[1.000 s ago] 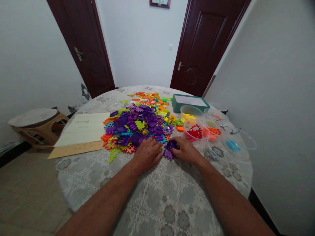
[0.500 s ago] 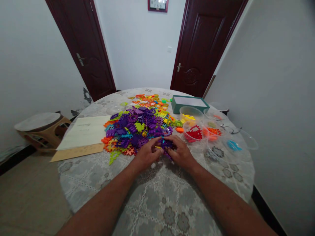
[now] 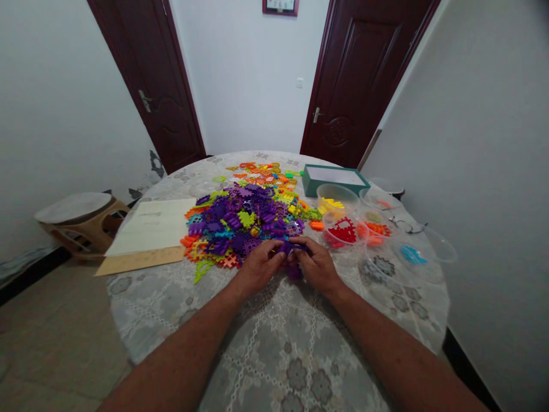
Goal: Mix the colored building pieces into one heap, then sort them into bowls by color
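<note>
1. Both hands met at the centre of my feed, left hand [image 3: 259, 268] and right hand [image 3: 318, 266] turned inward, fingers curled and thumbs drawn almost to the fingertips. I recorded a purple piece [image 3: 286, 248] pinched from both sides, presumably to keep it steady; which fingertips bore the load I could not tell.

2. Round table [image 3: 274, 355]: its patterned cloth lay beneath the hands and all the pieces noted below.

3. Pile [image 3: 240, 223]: heaped left of centre, mainly purple on top, with orange, lime and blue showing at its edges. It lay just beyond the hands, a position I judged convenient for a short reach.

4. Pale sheet [image 3: 150, 229]: flat to the left of the pile, a brown strip [image 3: 146, 259] along its near edge, apparently kept aside from the handling. Its markings were too faint to read.

5. Green box [image 3: 312, 184]: behind the tubs, probably set back to leave them the nearer space.

6. Clear tubs [image 3: 322, 197]: grouped on the right hand's side. I noted red pieces [image 3: 343, 232] and yellow pieces [image 3: 332, 204] in separate tubs, so the walls seemed to serve for keeping colours apart.

7. Purple piece, position: between the fingertips, just before the pile's near edge. Another purple part [image 3: 294, 272] showed below it; I could not tell whether they were joined.
</note>
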The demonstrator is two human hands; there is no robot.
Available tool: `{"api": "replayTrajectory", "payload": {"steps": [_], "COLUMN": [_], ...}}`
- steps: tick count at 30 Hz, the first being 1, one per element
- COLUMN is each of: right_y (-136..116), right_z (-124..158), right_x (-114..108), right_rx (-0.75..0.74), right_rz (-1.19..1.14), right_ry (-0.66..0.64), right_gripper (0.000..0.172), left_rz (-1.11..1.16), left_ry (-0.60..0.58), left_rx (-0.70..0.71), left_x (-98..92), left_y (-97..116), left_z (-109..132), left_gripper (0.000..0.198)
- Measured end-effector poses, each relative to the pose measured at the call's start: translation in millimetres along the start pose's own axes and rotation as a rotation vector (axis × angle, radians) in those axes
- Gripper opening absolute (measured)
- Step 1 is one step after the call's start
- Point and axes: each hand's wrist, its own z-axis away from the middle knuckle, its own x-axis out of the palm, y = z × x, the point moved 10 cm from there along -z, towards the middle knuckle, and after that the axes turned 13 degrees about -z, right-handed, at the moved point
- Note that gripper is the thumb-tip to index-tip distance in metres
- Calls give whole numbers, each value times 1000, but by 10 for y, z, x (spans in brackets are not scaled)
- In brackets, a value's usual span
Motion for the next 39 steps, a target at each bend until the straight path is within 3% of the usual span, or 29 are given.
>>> {"api": "replayTrajectory", "payload": {"steps": [4,10,14,17,22,26,31,39], "right_y": [-29,117,-16,-198,-306,-64,152,91], "right_z": [-24,-6,32,57,12,-22,15,9], "right_x": [-151,16,123,169,-23,-124,-145,-193], "right_rx": [37,178,51,-97,-260,-161,28,-13], "right_rz": [-68,-141,109,307,529,811,982,1049], "right_ry": [130,1,-97,-175,-138,-212,-304,-226], "right_gripper": [26,49,45,44,40,38,41,18], "left_rz": [125,254,198,231,429,552,705,797], "left_ry": [-13,-55,-97,-85,59,131,41,-25], "left_rx": [-141,-131,-70,-107,-266,-349,-348,-360], "left_x": [-8,-2,47,45,-86,-179,-127,-62], "left_y": [-119,-25,57,30,-117,-203,-164,-131], "left_z": [3,23,43,42,28,44,65,84], "left_gripper": [28,36,46,44,39,41,42,49]}}
